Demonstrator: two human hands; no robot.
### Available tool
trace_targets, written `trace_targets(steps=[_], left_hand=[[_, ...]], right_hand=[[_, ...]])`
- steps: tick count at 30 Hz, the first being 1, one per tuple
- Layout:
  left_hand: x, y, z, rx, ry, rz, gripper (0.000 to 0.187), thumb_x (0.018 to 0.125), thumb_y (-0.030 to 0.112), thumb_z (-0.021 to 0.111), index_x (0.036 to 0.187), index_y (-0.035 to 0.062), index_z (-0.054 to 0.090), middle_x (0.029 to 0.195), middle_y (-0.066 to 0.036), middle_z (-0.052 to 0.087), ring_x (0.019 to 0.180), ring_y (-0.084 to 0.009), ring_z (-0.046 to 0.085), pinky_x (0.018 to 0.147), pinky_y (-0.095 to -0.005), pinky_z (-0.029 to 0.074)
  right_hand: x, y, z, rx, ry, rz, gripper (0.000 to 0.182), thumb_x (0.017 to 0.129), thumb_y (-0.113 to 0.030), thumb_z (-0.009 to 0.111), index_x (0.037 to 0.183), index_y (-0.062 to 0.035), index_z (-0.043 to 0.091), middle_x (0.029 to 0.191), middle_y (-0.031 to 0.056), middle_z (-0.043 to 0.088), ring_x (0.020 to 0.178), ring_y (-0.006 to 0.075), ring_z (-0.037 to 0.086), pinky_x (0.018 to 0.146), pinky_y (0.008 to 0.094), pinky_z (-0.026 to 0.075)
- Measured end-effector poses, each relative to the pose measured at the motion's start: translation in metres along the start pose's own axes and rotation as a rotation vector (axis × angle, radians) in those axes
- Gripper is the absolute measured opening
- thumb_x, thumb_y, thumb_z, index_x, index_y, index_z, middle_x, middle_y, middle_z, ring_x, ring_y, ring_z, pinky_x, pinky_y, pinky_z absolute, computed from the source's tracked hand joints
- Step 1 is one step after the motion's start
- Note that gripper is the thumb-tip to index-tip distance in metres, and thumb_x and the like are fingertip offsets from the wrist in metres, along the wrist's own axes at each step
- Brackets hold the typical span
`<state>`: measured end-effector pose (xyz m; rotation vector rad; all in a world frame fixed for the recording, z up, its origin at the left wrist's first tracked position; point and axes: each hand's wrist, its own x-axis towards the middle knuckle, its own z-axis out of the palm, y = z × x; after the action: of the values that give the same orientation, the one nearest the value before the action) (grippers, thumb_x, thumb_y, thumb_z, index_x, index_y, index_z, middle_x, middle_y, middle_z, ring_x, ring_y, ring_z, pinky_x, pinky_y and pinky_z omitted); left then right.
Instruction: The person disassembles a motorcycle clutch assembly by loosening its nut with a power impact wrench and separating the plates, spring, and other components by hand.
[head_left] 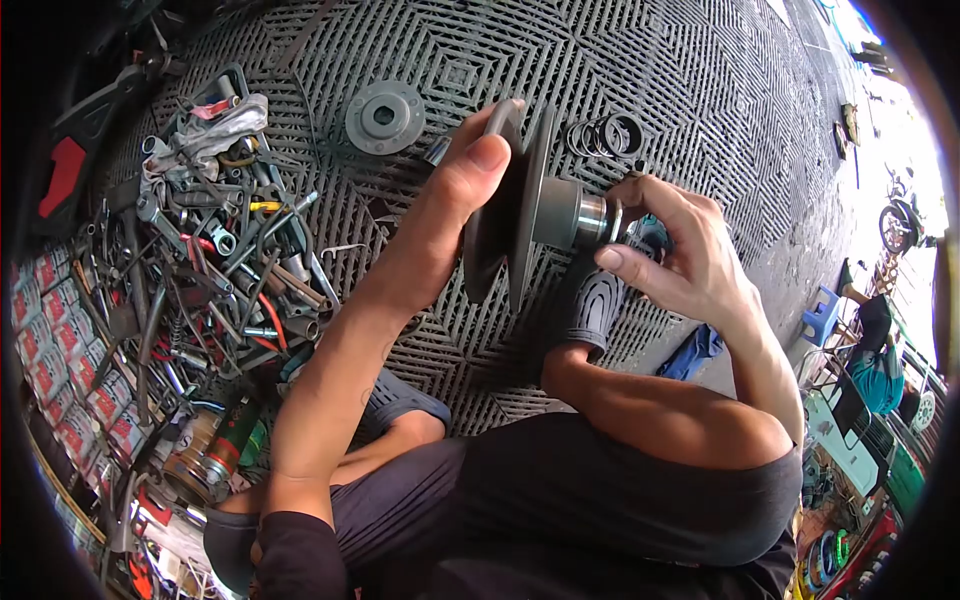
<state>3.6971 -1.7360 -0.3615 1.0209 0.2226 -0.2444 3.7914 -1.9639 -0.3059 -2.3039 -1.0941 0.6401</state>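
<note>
A scooter drive pulley (pixel 528 210) with two dark discs and a stepped metal hub is held up on its side in front of me. My left hand (pixel 455 200) grips the left disc, its thumb pressed on the near face and the fingers hidden behind. At the hub's right end, my right hand (pixel 685 245) pinches a thin metal ring (pixel 616 220) between thumb and fingers. Beyond the pulley, a coil spring (pixel 590 138) and a black collar (pixel 621 135) lie on the mat. A round metal plate with a central hole (pixel 385 117) lies farther left.
Dark slatted matting (pixel 470 60) covers the floor. A heap of wrenches and other hand tools (pixel 230 240) spreads along the left, with a spray can (pixel 230 440) nearer me. A blue cloth (pixel 692 352) lies by my right knee, and a blue stool (pixel 820 313) stands at right.
</note>
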Motion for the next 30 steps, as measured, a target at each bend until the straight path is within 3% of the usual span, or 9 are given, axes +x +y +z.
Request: trace_targets(steps=[5, 8, 9, 12, 17, 20, 29, 30], left_hand=[[0.001, -0.007, -0.003, 0.004, -0.032, 0.058, 0.078, 0.098, 0.060, 0.038, 0.151, 0.0026, 0.033, 0.144, -0.012, 0.047, 0.130, -0.0204, 0.048, 0.110, -0.0363, 0.037], [0.004, -0.013, -0.005, 0.033, -0.028, 0.171, 0.066, 0.100, 0.048, 0.046, 0.148, 0.0047, 0.035, 0.121, -0.004, 0.050, 0.108, -0.0120, 0.048, 0.098, -0.0284, 0.037], [0.003, -0.013, -0.005, 0.034, -0.027, 0.170, 0.066, 0.100, 0.048, 0.046, 0.148, 0.0047, 0.035, 0.121, -0.004, 0.050, 0.108, -0.0120, 0.048, 0.098, -0.0284, 0.037], [0.002, -0.013, -0.004, 0.029, -0.021, 0.136, 0.065, 0.100, 0.047, 0.047, 0.148, 0.0057, 0.035, 0.119, -0.004, 0.050, 0.104, -0.0114, 0.047, 0.095, -0.0272, 0.036], [0.001, -0.013, -0.007, 0.047, -0.055, 0.114, 0.063, 0.100, 0.046, 0.046, 0.149, 0.0072, 0.034, 0.119, -0.005, 0.050, 0.102, -0.0112, 0.046, 0.094, -0.0270, 0.037], [0.001, -0.012, -0.004, 0.013, -0.048, 0.112, 0.064, 0.101, 0.046, 0.045, 0.148, 0.0051, 0.034, 0.121, -0.006, 0.049, 0.107, -0.0128, 0.047, 0.098, -0.0281, 0.036], [0.001, -0.010, -0.005, -0.054, -0.045, 0.087, 0.066, 0.101, 0.048, 0.044, 0.146, -0.0001, 0.036, 0.127, -0.007, 0.048, 0.120, -0.0151, 0.043, 0.106, -0.0298, 0.030], [0.001, -0.009, -0.006, 0.000, -0.041, 0.056, 0.070, 0.100, 0.053, 0.042, 0.148, 0.0017, 0.034, 0.128, -0.008, 0.050, 0.118, -0.0150, 0.047, 0.104, -0.0304, 0.035]], right_hand=[[-0.002, -0.011, -0.006, 0.215, -0.066, 0.205, 0.056, 0.083, -0.041, 0.076, 0.105, 0.0068, 0.061, 0.088, 0.0136, 0.068, 0.078, 0.0162, 0.068, 0.066, 0.0308, 0.052], [-0.002, -0.021, -0.006, 0.405, -0.015, 0.308, 0.048, 0.080, -0.028, 0.081, 0.106, 0.0068, 0.062, 0.092, 0.0140, 0.069, 0.082, 0.0153, 0.068, 0.071, 0.0309, 0.054], [-0.002, -0.019, -0.004, 0.405, -0.015, 0.307, 0.048, 0.080, -0.028, 0.081, 0.106, 0.0068, 0.062, 0.092, 0.0140, 0.069, 0.082, 0.0153, 0.068, 0.071, 0.0309, 0.054], [-0.006, -0.009, 0.004, 0.277, 0.107, 0.076, 0.048, 0.074, -0.020, 0.085, 0.108, 0.0059, 0.062, 0.095, 0.0142, 0.070, 0.083, 0.0188, 0.070, 0.075, 0.0321, 0.056], [-0.007, -0.006, 0.005, 0.127, 0.156, -0.062, 0.049, 0.073, -0.019, 0.085, 0.109, 0.0052, 0.063, 0.099, 0.0162, 0.070, 0.087, 0.0249, 0.071, 0.078, 0.0329, 0.057], [-0.008, -0.005, 0.005, 0.021, 0.190, -0.188, 0.044, 0.073, -0.011, 0.083, 0.109, 0.0056, 0.063, 0.105, 0.0182, 0.069, 0.090, 0.0301, 0.070, 0.078, 0.0339, 0.057], [-0.007, 0.000, 0.007, -0.118, 0.243, -0.440, 0.039, 0.073, 0.001, 0.079, 0.109, 0.0054, 0.063, 0.111, 0.0213, 0.067, 0.094, 0.0302, 0.070, 0.076, 0.0356, 0.057], [-0.008, -0.001, 0.008, -0.083, 0.237, -0.393, 0.040, 0.073, 0.001, 0.079, 0.109, 0.0052, 0.063, 0.111, 0.0218, 0.067, 0.095, 0.0307, 0.070, 0.076, 0.0357, 0.058]])
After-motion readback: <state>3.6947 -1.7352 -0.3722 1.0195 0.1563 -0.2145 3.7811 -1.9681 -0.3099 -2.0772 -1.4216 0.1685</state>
